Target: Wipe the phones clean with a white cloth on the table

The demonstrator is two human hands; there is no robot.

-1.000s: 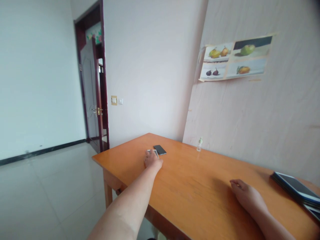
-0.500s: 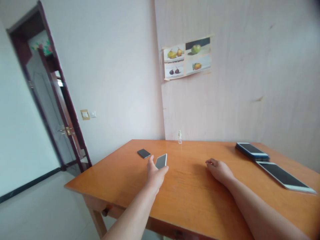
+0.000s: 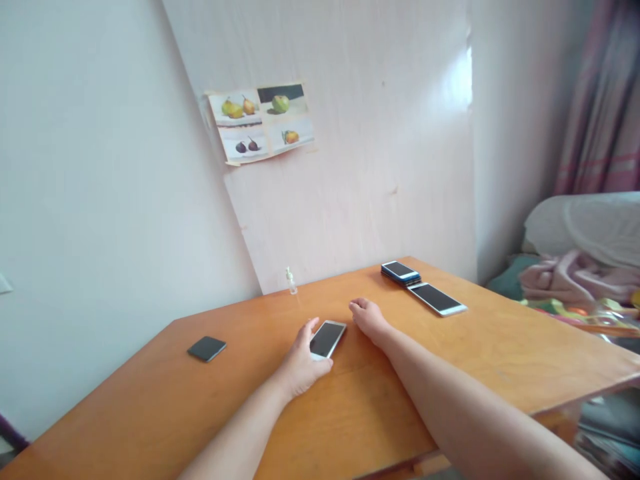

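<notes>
My left hand (image 3: 303, 365) grips a white smartphone (image 3: 327, 339) by its near end and left side, thumb on one edge and fingers on the other. The phone's dark screen faces up, low over the table or on it; I cannot tell which. Just to the right, my right hand (image 3: 369, 317) rests on the wooden table (image 3: 400, 393) with its fingers curled in. Whether anything is inside those fingers is hidden. A dark phone (image 3: 207, 349) lies flat on the left part of the table.
Toward the back right is a stack of phones (image 3: 401, 272), with a white tablet-like device (image 3: 438, 299) against its near side. A small clear pump bottle (image 3: 291, 281) stands at the back edge. Bedding (image 3: 575, 277) lies beyond the table on the right. Fruit pictures (image 3: 263, 125) hang on the board behind.
The view has swung to the right, bringing bedding and a curtain into sight. My left hand has carried the white smartphone rightward, closer to my right hand, and its screen now faces up more.
</notes>
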